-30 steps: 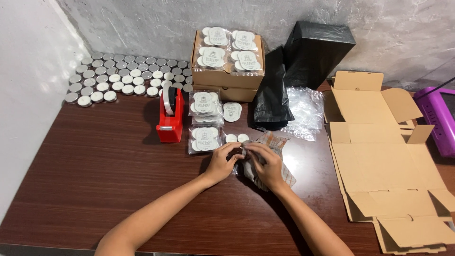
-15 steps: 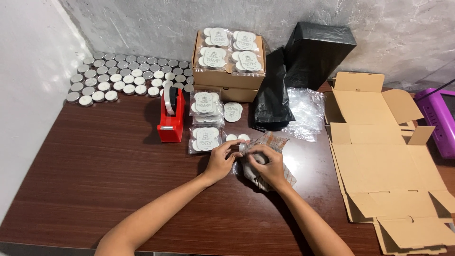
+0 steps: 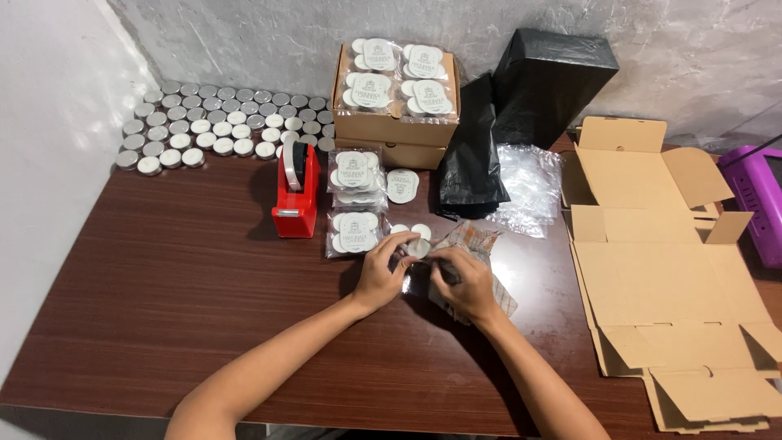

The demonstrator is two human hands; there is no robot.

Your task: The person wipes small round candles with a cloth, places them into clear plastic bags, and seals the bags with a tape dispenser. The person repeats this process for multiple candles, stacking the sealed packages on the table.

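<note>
My left hand and my right hand meet at the middle of the brown table. Together they hold a small clear plastic bag with a round white-topped tin at its mouth between the fingertips. Part of the bag is hidden under my right hand. Two more small round tins lie just beyond the fingers. Sealed clear packs of tins lie to the left of my hands, next to a red tape dispenser.
Several loose round tins fill the back left corner. A cardboard box topped with packed tins stands at the back. Black bags, clear plastic bags, flattened cardboard boxes and a purple device lie to the right.
My hands have stayed in place over the bag; only the fingers have shifted slightly around the tin.
</note>
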